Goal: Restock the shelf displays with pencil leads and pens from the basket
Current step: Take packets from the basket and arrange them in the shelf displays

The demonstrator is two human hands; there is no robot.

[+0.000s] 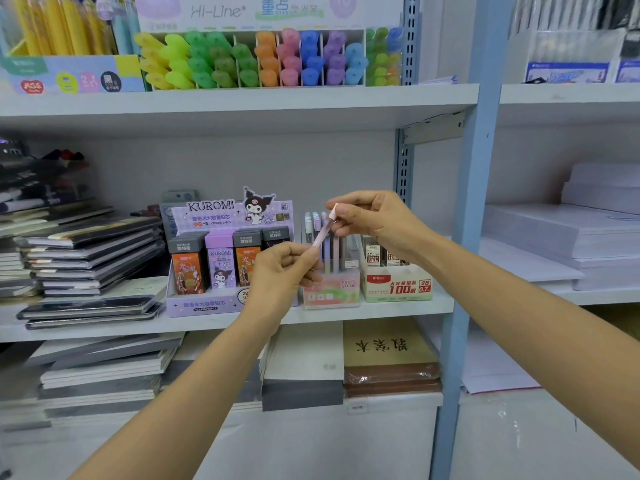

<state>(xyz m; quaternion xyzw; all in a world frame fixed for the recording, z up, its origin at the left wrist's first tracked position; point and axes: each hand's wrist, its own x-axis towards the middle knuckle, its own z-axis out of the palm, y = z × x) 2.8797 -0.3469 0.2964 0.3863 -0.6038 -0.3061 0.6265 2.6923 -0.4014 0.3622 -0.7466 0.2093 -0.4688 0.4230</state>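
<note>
Between left hand (282, 270) below and right hand (372, 220) above, a tilted pink pen (323, 231).

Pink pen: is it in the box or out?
Out. The left hand and right hand hold the pink pen tilted, in front of the Fruit Soda box.

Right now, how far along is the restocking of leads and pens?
Looks done: the Kuromi lead display holds lead cases, and the Fruit Soda pen display has several pens standing. In hand: one pink pen, left hand gripping its lower end, right hand pinching its top. Left: seating this pen; the basket is out of view, so the remainder is unknown.
</note>
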